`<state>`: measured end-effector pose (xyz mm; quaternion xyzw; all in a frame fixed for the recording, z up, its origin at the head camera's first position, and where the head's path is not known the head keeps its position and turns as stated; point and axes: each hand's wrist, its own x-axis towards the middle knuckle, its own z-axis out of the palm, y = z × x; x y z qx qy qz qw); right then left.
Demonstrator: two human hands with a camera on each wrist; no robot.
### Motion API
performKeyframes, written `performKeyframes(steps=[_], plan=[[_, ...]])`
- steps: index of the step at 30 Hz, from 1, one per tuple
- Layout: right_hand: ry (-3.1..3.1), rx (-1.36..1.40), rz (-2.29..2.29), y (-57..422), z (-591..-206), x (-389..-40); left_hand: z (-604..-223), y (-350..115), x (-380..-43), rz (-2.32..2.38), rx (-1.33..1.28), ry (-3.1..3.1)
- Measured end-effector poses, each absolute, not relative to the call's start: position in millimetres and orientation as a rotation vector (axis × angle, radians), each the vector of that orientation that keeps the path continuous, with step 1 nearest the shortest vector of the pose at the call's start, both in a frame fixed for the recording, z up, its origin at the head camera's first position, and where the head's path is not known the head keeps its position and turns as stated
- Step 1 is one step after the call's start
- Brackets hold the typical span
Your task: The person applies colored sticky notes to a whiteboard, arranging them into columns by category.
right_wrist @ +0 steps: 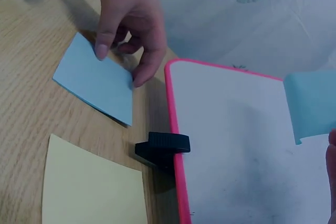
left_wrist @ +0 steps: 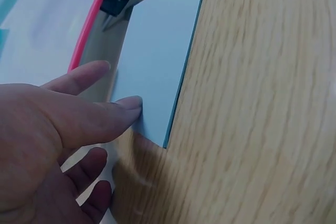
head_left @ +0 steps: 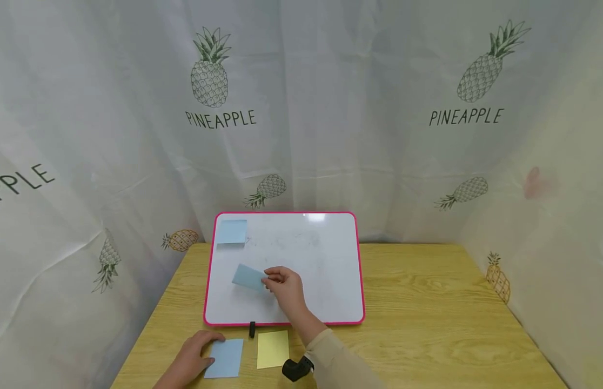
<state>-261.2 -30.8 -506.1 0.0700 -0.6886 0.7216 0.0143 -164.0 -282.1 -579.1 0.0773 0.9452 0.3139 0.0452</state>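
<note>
My right hand [head_left: 288,292] pinches a blue sticky note [head_left: 248,276] by its right end, in front of a white board with a pink frame [head_left: 326,270]. In the right wrist view that sticky note [right_wrist: 313,103] shows at the right edge, with only some fingertips beside it. A second blue sticky note [head_left: 232,232] is on the board's upper left corner. On the table, my left hand [head_left: 192,354] holds the left end of a blue sticky note pad [head_left: 225,359]. Its thumb lies on the pad's top [left_wrist: 163,40], and another finger is at the edge nearer the board.
To the right of the blue pad lies a yellow sticky note pad [head_left: 273,349]. A black clip-like stand [head_left: 252,329] sits at the board's bottom edge. The wooden table [head_left: 428,302] extends to the right, and a pineapple-print curtain [head_left: 330,108] hangs behind and at the sides.
</note>
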Motion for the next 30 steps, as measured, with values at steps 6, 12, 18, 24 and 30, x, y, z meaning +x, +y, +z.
performKeyframes(steps=[6, 12, 18, 24, 30], plan=[[-2.102, 0.239, 2.299, -43.1, -498.3, -273.6, -575.9, -290.6, -165.2, 0.994, 0.236, 2.896], [-2.060, 0.251, 2.294, -55.9, -491.0, -281.5, -565.6, -296.7, -171.5, 1.076, 0.001, 2.823], [-2.094, 0.223, 2.286, -65.3, -491.7, -286.0, -535.5, -298.5, -180.7, 1.270, -0.109, 2.762], [-2.105, 0.228, 2.319, -74.5, -495.1, -290.1, -507.8, -298.2, -196.3, 1.350, -0.063, 2.888], [-2.093, 0.248, 2.319, -86.4, -501.1, -294.3, -488.2, -293.9, -210.5, 1.465, -0.006, 3.033]])
